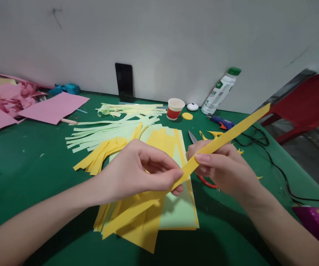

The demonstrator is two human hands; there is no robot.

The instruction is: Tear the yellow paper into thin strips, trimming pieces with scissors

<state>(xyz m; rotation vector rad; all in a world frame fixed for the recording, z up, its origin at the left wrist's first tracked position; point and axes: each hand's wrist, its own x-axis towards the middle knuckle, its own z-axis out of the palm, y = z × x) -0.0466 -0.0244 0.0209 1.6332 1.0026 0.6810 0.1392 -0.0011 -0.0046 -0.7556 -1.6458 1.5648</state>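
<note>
A long yellow paper strip point(235, 132) slants up to the right between my two hands. My left hand point(145, 168) pinches it near the middle, thumb on top. Further up the strip, my right hand point(220, 166) is closed on it with the thumb pressed flat against the paper. Beneath my hands lie yellow paper sheets point(145, 236) and pale green paper point(178, 214) on the green table. A bundle of cut yellow strips point(101, 155) rests left of the sheets, with pale green strips point(87, 135) behind it. Red-handled scissors point(208, 182) lie partly hidden under my right hand.
At the back stand a dark phone point(124, 83), a paper cup point(175, 109) and a leaning bottle point(220, 92). A blue glue gun point(223, 122) trails a black cable point(275, 166) along the right. Pink paper point(55, 108) is heaped left; a purple device point(314, 225) sits front right.
</note>
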